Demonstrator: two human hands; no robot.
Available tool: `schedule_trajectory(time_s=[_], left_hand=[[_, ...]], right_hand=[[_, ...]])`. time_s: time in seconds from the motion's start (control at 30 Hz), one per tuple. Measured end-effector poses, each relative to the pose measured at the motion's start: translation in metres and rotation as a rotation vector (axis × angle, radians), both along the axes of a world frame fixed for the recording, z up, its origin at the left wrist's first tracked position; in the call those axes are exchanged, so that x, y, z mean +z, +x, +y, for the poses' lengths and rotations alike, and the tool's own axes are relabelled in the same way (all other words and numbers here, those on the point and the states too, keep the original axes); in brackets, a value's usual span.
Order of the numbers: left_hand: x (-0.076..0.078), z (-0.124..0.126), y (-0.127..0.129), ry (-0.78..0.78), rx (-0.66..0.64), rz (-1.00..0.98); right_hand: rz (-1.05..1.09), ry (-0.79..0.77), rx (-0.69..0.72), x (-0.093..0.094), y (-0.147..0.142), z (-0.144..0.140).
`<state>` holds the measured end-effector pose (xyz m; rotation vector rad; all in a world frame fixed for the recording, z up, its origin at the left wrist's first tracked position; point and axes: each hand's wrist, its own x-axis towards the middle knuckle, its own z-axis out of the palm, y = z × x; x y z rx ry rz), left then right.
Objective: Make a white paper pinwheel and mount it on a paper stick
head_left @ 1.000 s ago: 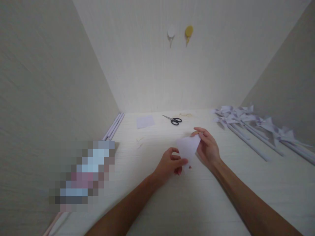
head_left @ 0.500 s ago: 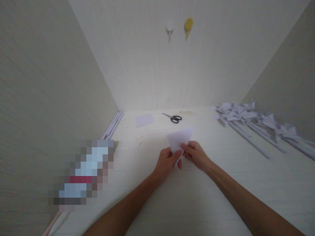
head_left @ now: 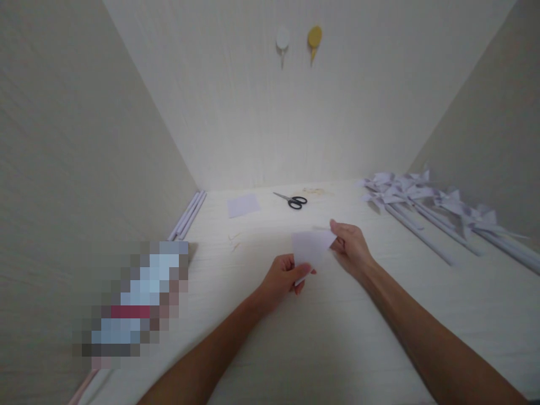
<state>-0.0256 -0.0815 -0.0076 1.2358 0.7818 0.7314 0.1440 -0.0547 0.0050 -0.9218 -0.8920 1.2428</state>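
A small piece of white paper (head_left: 310, 246) is held between my two hands, above the middle of the white table. My left hand (head_left: 284, 280) pinches its lower left part, thumb on top. At its upper right corner, my right hand (head_left: 351, 245) is closed with thumb and fingertips on the paper. Beyond the hands lie black-handled scissors (head_left: 292, 201), blades pointing left. A second white paper square (head_left: 243, 206) rests flat to the left of the scissors.
Rolled paper sticks (head_left: 188, 215) lie at the left wall. Several paper pinwheels (head_left: 422, 194) on sticks are heaped at the right. A blurred-out device (head_left: 139, 298) stands front left. Thin scraps (head_left: 234, 242) lie on the table. White (head_left: 282, 38) and yellow hooks (head_left: 314, 37) are on the back wall.
My right hand has moved from the paper's lower edge, near my left hand, up and right to its corner. The paper has turned and looks opened wider. The view has shifted slightly.
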Motion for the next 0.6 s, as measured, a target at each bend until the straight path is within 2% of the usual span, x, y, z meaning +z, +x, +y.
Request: schedule_trajectory(time_s=[0.1, 0.2, 0.3, 0.47, 0.6], left_hand=[[0.001, -0.002, -0.002, -0.007, -0.001, 0.012], [0.003, -0.001, -0.002, -0.041, 0.08, -0.001], [0.004, 0.002, -0.001, -0.055, 0.141, -0.01], [0.003, 0.004, 0.0, 0.007, 0.1, 0.036], [0.003, 0.003, 0.001, 0.06, 0.082, 0.024]], right_hand=[[0.12, 0.071, -0.171, 0.004, 0.022, 0.004], [0.116, 0.092, -0.21, 0.004, 0.029, 0.005], [0.085, 0.081, -0.082, 0.0, 0.012, 0.001], [-0.155, 0.026, 0.129, -0.011, -0.022, -0.008], [-0.275, 0.001, 0.141, -0.017, -0.024, -0.009]])
